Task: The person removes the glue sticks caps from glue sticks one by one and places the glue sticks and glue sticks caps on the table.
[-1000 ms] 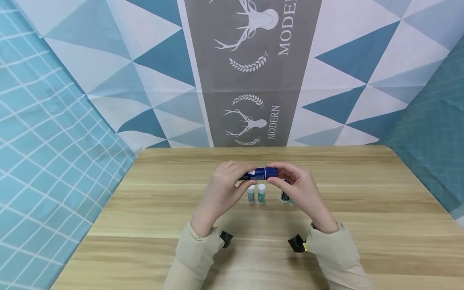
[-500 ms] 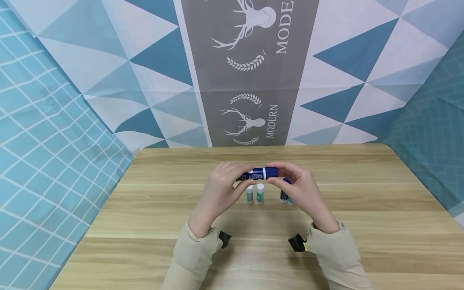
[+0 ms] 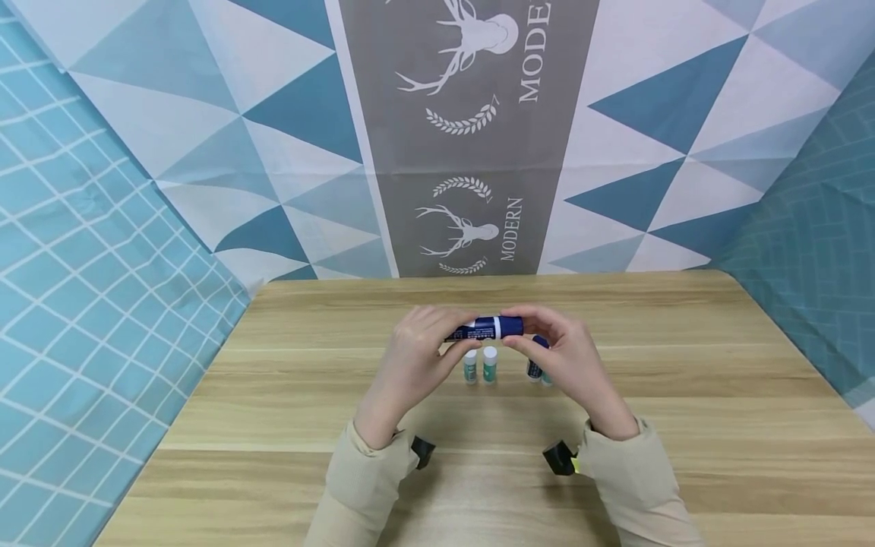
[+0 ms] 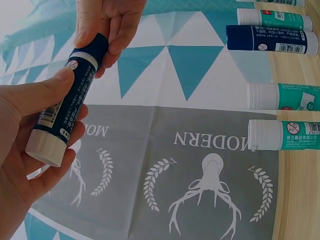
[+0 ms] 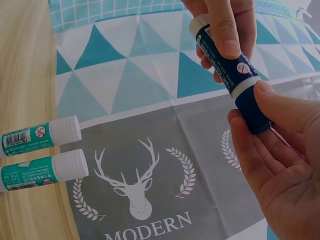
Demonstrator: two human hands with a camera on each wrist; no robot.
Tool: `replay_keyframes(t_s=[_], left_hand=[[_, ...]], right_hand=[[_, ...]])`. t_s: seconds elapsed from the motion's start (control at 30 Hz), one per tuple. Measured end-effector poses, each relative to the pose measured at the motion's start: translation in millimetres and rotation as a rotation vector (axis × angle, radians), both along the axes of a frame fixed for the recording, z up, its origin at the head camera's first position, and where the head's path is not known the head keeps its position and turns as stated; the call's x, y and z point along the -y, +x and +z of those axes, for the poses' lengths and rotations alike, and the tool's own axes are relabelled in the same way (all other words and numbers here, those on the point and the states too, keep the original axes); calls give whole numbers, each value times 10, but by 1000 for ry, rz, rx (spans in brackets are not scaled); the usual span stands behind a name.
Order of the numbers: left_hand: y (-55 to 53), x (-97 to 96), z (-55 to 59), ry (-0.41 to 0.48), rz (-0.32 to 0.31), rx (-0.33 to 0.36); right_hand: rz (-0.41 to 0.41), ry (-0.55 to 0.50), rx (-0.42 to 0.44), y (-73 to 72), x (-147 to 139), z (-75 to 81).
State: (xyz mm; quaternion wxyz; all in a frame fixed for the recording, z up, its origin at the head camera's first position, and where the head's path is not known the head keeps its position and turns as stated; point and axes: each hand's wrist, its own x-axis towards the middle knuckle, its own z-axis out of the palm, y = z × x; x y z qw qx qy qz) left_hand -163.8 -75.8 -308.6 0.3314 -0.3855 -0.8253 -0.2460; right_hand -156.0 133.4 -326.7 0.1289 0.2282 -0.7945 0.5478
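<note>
A dark blue glue stick [image 3: 485, 328] is held level above the table, between both hands. My left hand [image 3: 418, 353] grips its labelled body, thumb along the label in the left wrist view, where the white base [image 4: 46, 147] sticks out. The fingers and thumb of my right hand [image 3: 566, 357] pinch the blue cap [image 5: 254, 112] at the other end. A white band [image 5: 245, 87] shows between cap and body. Under the hands, a dark blue glue stick [image 3: 535, 358] stands on the table, and beside it a green one [image 3: 547, 377] is partly hidden by the right hand.
Two green glue sticks with white caps, a left one [image 3: 470, 366] and a right one [image 3: 490, 365], stand upright on the wooden table [image 3: 307, 380]. Patterned cloth [image 3: 472, 152] hangs behind the far edge. Black wrist mounts [image 3: 560, 458] jut from the sleeves.
The white band between the cap and the body of the held glue stick has grown wider. Both hands stay nearly in place; the head view has shifted slightly.
</note>
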Motion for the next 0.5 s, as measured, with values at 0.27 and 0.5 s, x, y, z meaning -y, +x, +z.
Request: replay_keyframes(t_s=[0.27,0.5], left_hand=[[14,7,0,-1,24,17],[17,8,0,1,29,24]], right_hand=[[-7,11,-3,2,-1,4],[-15,8,-6,4,-5,-2]])
